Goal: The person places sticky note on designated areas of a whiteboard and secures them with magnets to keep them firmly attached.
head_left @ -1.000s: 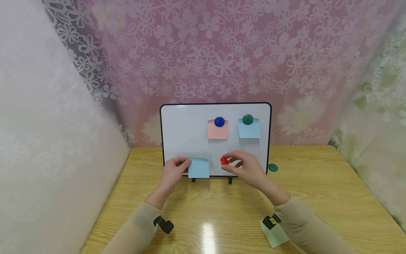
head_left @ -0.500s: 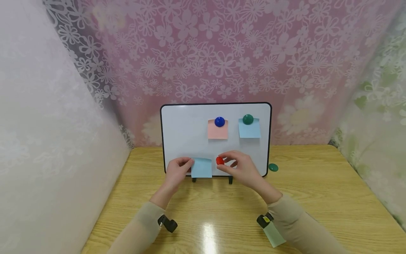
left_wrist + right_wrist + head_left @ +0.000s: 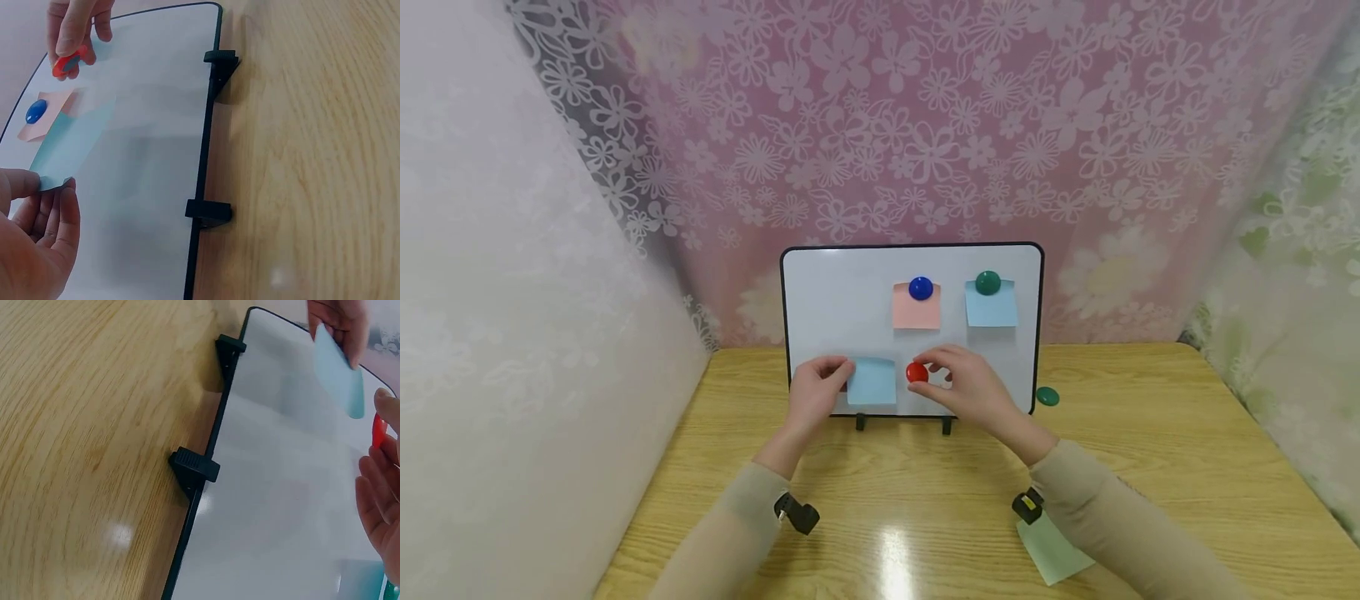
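Observation:
My left hand (image 3: 814, 392) pinches a light blue sticky note (image 3: 872, 382) by its left edge, in front of the lower left part of a small whiteboard (image 3: 838, 300). In the left wrist view the thumb and fingers close on a corner of that blue note (image 3: 72, 147), which stands out from the board. To its right, my right hand (image 3: 972, 387) holds a round red magnet (image 3: 917, 372) between thumb and fingertips. The left wrist view shows the red magnet's (image 3: 70, 61) grey back. Seen from the right wrist, the red magnet (image 3: 379, 431) is edge-on in the fingers.
A blue magnet (image 3: 921, 288) holds a pink note (image 3: 916, 315) on the board; a green magnet (image 3: 988, 282) holds another blue note (image 3: 992, 312). Black feet (image 3: 946, 426) support the board. A loose green magnet (image 3: 1047, 396) and a pale green note (image 3: 1052, 552) lie on the wooden table (image 3: 865, 475).
Both hands have moved slightly upward in the last half second, the blue note rising with the left. Over the second, the red magnet has shifted left and turned its face toward the head camera.

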Available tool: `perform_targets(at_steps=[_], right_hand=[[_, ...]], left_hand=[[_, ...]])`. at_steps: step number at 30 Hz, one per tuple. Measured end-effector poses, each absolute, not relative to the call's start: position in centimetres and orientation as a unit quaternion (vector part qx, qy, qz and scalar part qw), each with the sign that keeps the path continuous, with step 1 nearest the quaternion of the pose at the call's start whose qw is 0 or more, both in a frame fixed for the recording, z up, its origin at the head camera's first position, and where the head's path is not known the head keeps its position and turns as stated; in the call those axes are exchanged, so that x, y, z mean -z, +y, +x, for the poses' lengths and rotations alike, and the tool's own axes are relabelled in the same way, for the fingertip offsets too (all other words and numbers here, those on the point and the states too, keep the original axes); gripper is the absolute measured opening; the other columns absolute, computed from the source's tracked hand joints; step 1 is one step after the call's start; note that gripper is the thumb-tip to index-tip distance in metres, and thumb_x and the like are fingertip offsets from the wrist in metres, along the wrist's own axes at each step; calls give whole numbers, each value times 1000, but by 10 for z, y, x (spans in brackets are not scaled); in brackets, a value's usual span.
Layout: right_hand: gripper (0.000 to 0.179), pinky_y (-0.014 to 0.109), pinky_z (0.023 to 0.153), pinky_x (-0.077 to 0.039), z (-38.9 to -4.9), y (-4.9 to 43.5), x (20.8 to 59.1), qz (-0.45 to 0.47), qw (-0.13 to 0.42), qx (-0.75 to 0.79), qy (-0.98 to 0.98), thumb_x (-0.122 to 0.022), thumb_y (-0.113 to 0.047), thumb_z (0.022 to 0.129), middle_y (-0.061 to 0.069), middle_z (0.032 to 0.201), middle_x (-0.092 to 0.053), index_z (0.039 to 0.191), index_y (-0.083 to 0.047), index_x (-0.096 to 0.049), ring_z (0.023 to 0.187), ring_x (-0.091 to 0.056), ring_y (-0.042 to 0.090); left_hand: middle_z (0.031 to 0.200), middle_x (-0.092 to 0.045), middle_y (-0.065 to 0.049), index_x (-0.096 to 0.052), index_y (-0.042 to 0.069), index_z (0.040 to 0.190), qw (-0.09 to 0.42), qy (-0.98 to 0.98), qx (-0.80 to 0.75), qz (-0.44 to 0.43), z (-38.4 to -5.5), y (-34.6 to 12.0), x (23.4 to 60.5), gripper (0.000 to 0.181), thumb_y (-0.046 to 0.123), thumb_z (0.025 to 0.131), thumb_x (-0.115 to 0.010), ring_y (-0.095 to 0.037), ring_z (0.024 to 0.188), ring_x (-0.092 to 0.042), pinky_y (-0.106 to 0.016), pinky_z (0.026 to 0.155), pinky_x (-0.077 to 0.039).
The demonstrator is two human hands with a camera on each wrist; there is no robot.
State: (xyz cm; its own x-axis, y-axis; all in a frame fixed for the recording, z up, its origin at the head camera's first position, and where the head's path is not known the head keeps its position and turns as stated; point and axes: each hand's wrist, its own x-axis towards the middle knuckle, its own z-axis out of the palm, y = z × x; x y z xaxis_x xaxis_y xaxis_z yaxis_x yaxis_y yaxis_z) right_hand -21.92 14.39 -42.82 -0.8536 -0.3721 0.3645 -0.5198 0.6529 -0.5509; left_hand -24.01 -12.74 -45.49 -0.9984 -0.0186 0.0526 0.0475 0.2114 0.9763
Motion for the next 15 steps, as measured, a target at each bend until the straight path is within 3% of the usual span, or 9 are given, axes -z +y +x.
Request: perform_targets(at_steps=[15], right_hand=[[45, 39, 90, -61, -234, 126, 418, 296, 203, -223, -907, -91, -32, 90, 5, 121, -73, 126, -10, -77, 108, -70, 23]], left_hand=[[111, -74, -12, -77, 1, 118, 40, -779, 626, 0, -256, -130, 429, 27, 23, 103, -73, -23, 93, -71, -34, 81, -58]])
